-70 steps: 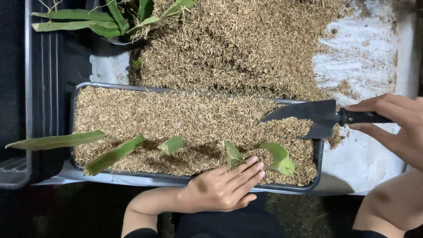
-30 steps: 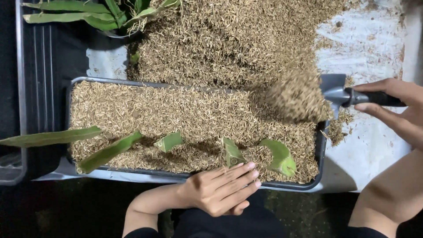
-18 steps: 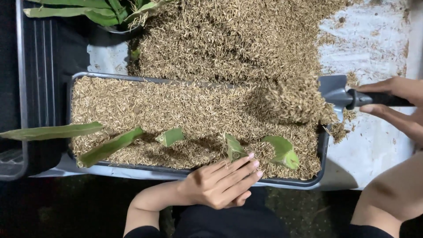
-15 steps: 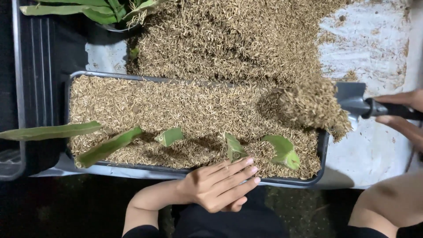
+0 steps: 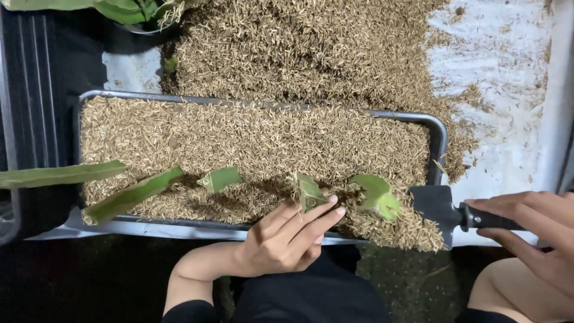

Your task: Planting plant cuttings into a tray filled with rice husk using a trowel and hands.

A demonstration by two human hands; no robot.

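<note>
**Filling around cuttings in husk tray**

While husk goes in at the tray's right end, step judged as backfilling around the planted cuttings.

Head view:
- Rectangular grey tray (image 5: 439, 128) filled with tan husk (image 5: 257, 140); larger loose heap of the same on the white sheet (image 5: 502, 78) beyond it.
- Left hand (image 5: 281, 242) at the near rim, fingers slightly spread and extended, fingertips (image 5: 330, 201) touching one short green cutting (image 5: 310, 191), steadying it upright; not clamped round it.
- Right hand (image 5: 538, 224) closed round the black handle of a small trowel (image 5: 439, 209), blade at the tray's near right corner, husk piled against it.
- Second cutting (image 5: 373, 192) just beside the blade; three more cuttings leftward, leaning.

Next move judged to call for a gentle tip of husk toward the stems without knocking either cutting over.
</note>
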